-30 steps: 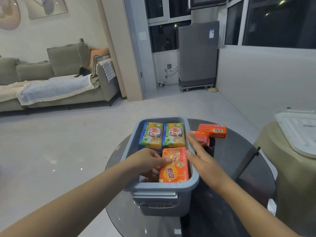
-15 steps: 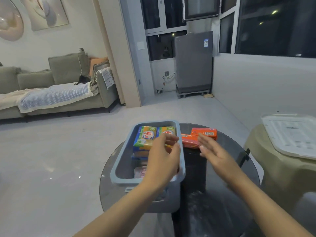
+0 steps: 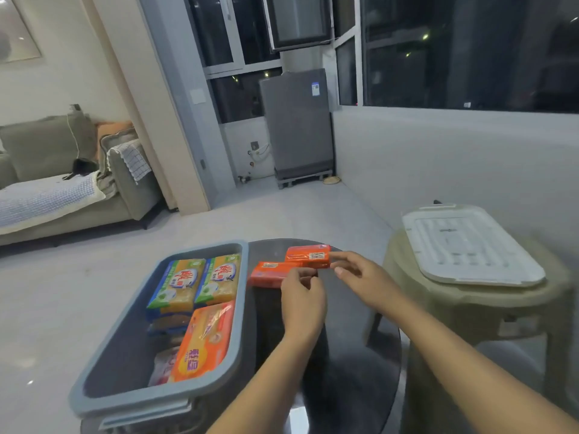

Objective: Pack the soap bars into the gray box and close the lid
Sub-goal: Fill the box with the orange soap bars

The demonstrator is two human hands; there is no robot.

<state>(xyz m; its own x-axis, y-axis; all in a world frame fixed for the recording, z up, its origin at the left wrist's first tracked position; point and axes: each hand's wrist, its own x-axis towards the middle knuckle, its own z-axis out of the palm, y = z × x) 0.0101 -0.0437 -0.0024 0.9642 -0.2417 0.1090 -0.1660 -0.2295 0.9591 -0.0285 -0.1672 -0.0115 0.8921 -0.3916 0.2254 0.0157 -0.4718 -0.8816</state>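
The gray box (image 3: 240, 311) stands open on the left of the round dark glass table (image 3: 360, 380). Inside lie two green-and-blue soap bars (image 3: 200, 281) at the far end and an orange soap bar (image 3: 203, 343) nearer me, with more packs underneath. Two small orange soap bars lie on the table right of the box. My left hand (image 3: 302, 300) curls around the right end of the nearer one (image 3: 268, 273). My right hand (image 3: 360, 277) pinches the right end of the farther one (image 3: 308, 255). The white lid (image 3: 470, 245) rests on a stool.
A beige plastic stool (image 3: 470, 308) stands right beside the table and carries the lid. Beyond the table are open grey floor, a sofa (image 3: 62, 183) at the left and a grey washing machine (image 3: 297, 126) by the windows.
Both hands left the box and moved right and forward to the two small orange bars on the table. The orange bar stays in the box. My head turned right.
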